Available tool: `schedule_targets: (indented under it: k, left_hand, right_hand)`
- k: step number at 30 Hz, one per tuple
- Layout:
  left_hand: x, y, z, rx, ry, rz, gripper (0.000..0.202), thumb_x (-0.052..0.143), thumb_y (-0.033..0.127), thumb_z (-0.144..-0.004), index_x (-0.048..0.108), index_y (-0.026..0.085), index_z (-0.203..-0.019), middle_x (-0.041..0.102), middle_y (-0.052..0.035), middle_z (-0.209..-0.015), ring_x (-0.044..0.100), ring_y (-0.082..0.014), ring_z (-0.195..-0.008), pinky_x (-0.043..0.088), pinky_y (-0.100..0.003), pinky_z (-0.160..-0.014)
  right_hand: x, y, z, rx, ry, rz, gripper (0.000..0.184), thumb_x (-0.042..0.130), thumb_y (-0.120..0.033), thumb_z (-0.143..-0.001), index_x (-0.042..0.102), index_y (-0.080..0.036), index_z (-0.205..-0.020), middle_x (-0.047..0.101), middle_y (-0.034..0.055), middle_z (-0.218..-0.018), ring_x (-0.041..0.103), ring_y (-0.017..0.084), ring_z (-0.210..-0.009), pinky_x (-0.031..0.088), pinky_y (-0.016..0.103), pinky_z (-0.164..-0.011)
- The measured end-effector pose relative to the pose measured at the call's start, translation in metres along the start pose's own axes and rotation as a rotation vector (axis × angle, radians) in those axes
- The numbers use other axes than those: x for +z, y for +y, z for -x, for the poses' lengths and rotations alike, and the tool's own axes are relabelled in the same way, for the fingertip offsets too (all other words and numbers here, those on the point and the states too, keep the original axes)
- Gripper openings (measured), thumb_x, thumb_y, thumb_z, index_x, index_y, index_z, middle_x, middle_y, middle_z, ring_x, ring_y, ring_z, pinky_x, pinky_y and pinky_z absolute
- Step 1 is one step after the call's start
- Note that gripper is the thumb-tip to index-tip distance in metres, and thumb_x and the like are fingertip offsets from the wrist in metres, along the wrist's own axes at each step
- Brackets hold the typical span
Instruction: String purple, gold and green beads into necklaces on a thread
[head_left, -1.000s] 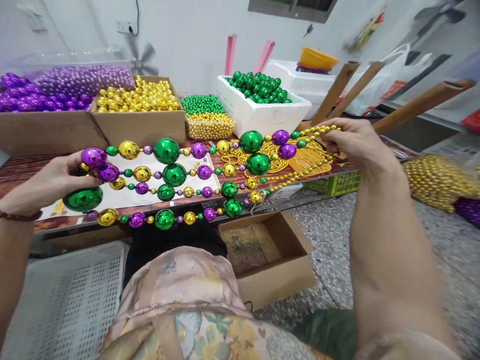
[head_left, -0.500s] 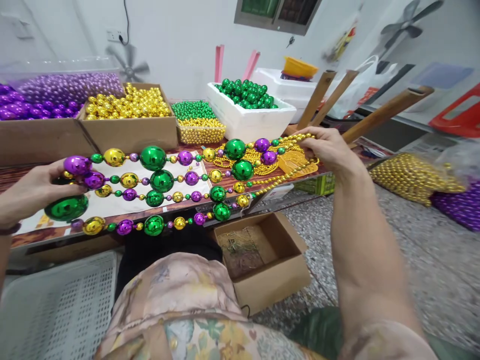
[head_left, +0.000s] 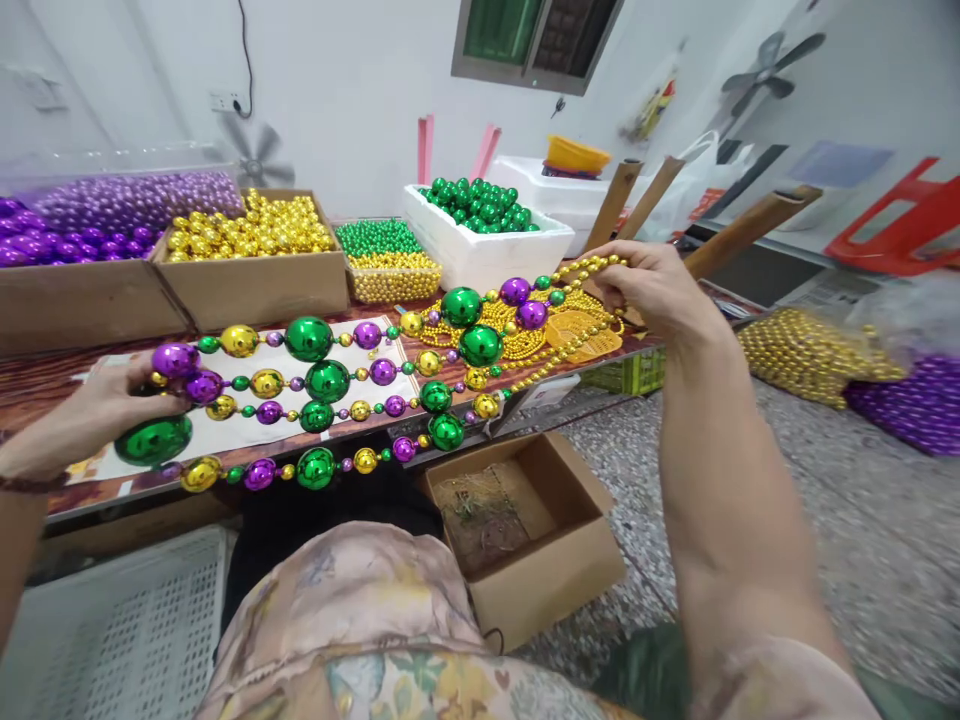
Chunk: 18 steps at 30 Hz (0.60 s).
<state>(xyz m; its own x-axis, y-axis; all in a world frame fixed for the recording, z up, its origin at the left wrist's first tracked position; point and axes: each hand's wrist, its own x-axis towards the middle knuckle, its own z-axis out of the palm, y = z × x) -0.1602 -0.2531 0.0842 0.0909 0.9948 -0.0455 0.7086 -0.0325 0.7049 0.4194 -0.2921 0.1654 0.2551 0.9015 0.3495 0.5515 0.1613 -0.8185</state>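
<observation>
Several strands of a purple, green and gold bead necklace (head_left: pixel 327 381) stretch sideways in the air between my two hands. My left hand (head_left: pixel 97 410) is closed round the end with the big purple and green beads; its fingertips are partly hidden behind them. At the other end, my right hand (head_left: pixel 649 285) pinches the thin gold bead strands, which hang in loops below its fingers. Behind and beneath lie a heap of gold bead strands (head_left: pixel 517 335) and an orange slotted tray (head_left: pixel 577 338) on the table (head_left: pixel 45 385). A white sheet (head_left: pixel 255 425) lies under the left part.
Along the table's back stand cardboard boxes of purple and gold beads (head_left: pixel 251 230), a clear tub (head_left: pixel 394 285) and a white foam box (head_left: pixel 502 255) of green balls. Below are an open cardboard box (head_left: pixel 551 590) and a white basket (head_left: pixel 127 610). Wooden posts (head_left: pixel 615 205) rise at right.
The view has shifted slightly, so the background sits lower and further left. My left hand has come a little to the right, and the strands are still held between both hands.
</observation>
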Motion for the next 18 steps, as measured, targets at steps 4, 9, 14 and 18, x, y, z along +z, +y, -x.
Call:
schedule_targets:
  k: [4, 9, 14, 18]
  left_hand:
    - [0.025, -0.014, -0.008, 0.008, -0.133, 0.079, 0.058, 0.079, 0.047, -0.059, 0.069, 0.020, -0.110, 0.073, -0.0065, -0.112, 0.068, -0.0326, -0.106, 0.059, -0.039, -0.087]
    - [0.079, -0.018, -0.006, -0.056, -0.288, 0.368, 0.046, 0.080, 0.041, -0.060, 0.069, 0.023, -0.101, 0.074, -0.0046, -0.106, 0.067, -0.0330, -0.107, 0.058, -0.037, -0.086]
    - [0.140, -0.014, -0.010, 0.048, -0.475, 0.543, 0.047, 0.075, 0.033, -0.066, 0.066, 0.021, -0.110, 0.070, -0.0058, -0.115, 0.064, -0.0312, -0.112, 0.052, -0.038, -0.094]
    - [0.175, -0.001, -0.013, 0.147, -0.557, 0.482, 0.052, 0.074, 0.038, -0.068, 0.065, 0.019, -0.115, 0.068, -0.0079, -0.120, 0.060, -0.0321, -0.117, 0.048, -0.040, -0.099]
  right_hand:
    - [-0.007, -0.041, -0.002, -0.138, 0.025, 0.024, 0.027, 0.052, 0.000, -0.075, 0.071, -0.019, -0.083, 0.049, -0.0015, -0.053, 0.037, 0.007, -0.045, 0.026, 0.025, -0.046]
    - [-0.013, -0.100, -0.008, -0.244, 0.041, 0.089, 0.033, 0.049, 0.005, -0.079, 0.072, -0.016, -0.088, 0.048, -0.0022, -0.053, 0.039, 0.006, -0.044, 0.030, 0.022, -0.045]
    - [-0.015, -0.161, -0.013, -0.409, 0.039, 0.215, 0.029, 0.049, 0.006, -0.083, 0.071, -0.011, -0.092, 0.046, -0.0054, -0.053, 0.041, 0.001, -0.045, 0.031, 0.015, -0.049]
    - [-0.012, -0.204, -0.017, -0.530, 0.025, 0.323, 0.025, 0.049, 0.000, -0.087, 0.070, -0.006, -0.101, 0.047, -0.0077, -0.057, 0.045, -0.002, -0.049, 0.034, 0.014, -0.059]
